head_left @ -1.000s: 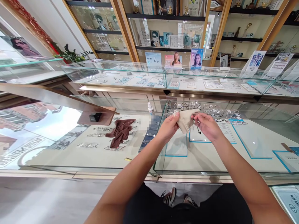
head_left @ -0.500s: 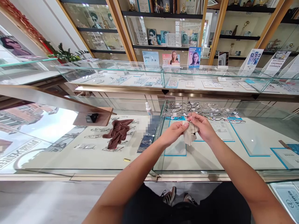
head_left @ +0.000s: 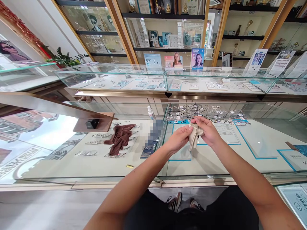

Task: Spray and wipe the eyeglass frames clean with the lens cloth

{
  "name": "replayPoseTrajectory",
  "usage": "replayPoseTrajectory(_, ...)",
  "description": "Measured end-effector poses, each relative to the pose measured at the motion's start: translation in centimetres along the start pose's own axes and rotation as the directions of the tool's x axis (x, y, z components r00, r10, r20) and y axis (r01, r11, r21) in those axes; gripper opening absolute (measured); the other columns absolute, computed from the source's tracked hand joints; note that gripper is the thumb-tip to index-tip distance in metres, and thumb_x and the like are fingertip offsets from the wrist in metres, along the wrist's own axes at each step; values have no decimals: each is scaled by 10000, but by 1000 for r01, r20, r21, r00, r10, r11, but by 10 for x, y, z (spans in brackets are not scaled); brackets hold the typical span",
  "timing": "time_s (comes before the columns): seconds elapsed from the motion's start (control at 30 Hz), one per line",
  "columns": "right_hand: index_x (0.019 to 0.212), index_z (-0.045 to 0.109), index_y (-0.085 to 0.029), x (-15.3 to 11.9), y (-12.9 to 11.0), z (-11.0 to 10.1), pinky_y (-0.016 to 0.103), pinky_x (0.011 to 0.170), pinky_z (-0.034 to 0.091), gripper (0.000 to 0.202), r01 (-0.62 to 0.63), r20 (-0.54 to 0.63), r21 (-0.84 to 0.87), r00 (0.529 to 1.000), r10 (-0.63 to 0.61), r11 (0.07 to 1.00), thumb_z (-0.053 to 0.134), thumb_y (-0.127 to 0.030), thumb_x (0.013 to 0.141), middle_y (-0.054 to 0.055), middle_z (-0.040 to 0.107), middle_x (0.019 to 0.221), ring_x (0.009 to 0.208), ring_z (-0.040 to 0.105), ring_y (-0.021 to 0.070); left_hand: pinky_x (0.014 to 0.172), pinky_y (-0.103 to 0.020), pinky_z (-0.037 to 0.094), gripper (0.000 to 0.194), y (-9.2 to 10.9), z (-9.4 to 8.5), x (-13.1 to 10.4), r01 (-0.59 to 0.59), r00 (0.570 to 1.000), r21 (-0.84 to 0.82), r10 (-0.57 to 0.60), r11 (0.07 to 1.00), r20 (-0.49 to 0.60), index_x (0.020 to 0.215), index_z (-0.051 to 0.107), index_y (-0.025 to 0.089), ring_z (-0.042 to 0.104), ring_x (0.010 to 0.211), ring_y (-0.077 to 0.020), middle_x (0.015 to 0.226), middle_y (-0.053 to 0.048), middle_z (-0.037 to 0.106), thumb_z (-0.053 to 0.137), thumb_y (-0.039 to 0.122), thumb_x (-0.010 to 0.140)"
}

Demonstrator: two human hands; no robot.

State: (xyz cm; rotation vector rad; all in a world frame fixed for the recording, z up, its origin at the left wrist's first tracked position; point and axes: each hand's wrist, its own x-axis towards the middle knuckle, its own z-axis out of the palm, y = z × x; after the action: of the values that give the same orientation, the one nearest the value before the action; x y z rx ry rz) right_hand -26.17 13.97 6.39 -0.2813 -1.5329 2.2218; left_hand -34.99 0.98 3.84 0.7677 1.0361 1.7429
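Note:
Both hands meet above the glass counter, right of the middle. My left hand (head_left: pixel 181 136) is closed, pinching a beige cloth (head_left: pixel 193 135) between thumb and fingers. My right hand (head_left: pixel 208 130) is closed around a dark, thin-framed pair of glasses (head_left: pixel 197 111), with part of the cloth against it. One dark temple points up and another dark part crosses the cloth; the lenses are largely hidden by fingers and cloth. Rows of glasses (head_left: pixel 217 111) lie just beyond the hands.
On the left lie a crumpled brown cloth (head_left: pixel 120 138), more glasses and a small yellow item (head_left: pixel 129 166). A white spray bottle (head_left: pixel 151 113) stands behind. A mirror (head_left: pixel 31 137) leans at far left. Blue-edged sheets (head_left: pixel 256 140) lie right.
The beige cloth has shifted in my fingers and now hangs in a narrower fold to the lower left. Both hands stay close together. The whole view has moved slightly.

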Motion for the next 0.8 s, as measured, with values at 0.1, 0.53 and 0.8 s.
replayPoseTrajectory(0.1,771,781,-236,-2,-1,3,267,602,430,495,-2,-6,20,1000,2,1000,957,-654,573,6,727,858,661,549,117,710,-261,425,564,0,2,0,6,1000,-3,-6,1000,0,833,676,140,516,702,-122,744,1,609,878,658,739)
replayPoseTrajectory(0.53,700,765,-245,-4,-1,13,253,684,496,459,-7,-33,173,999,13,985,1021,-564,494,-4,734,837,771,608,136,731,-253,442,498,2,11,-4,-180,979,193,195,964,-62,953,748,147,612,784,-149,853,-30,736,971,486,665)
replayPoseTrajectory(0.8,738,790,-251,-8,0,15,301,766,521,468,8,15,51,1000,-9,999,965,-650,566,24,763,889,844,658,179,660,-250,425,570,1,13,-8,-210,938,271,272,940,-215,899,755,131,547,681,-120,770,-19,685,886,652,708)
